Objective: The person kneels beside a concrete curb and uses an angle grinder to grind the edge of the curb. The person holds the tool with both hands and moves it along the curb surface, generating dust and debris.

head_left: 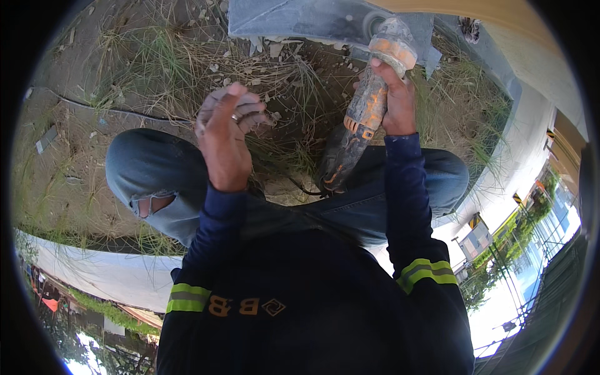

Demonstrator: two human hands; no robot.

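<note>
My right hand (pixel 400 106) is wrapped round a dust-covered orange and grey angle grinder (pixel 367 103), near its head. The tool slants from my lap up to a grey stone-like slab (pixel 294 20) at the top of the view. A round, blurred disc (pixel 374 22) shows at the grinder's head, against the slab; whether it touches or spins I cannot tell. My left hand (pixel 226 137) is raised above the ground in front of my knee, empty, its fingers apart and slightly curled, with a ring on one finger.
Dry dirt with grass tufts (pixel 162 65) and broken chips (pixel 275 50) lies before my bent legs (pixel 153 169). A dark cable (pixel 119 111) crosses the ground at left. A pale wall (pixel 531 144) curves along the right, beside a grey edge.
</note>
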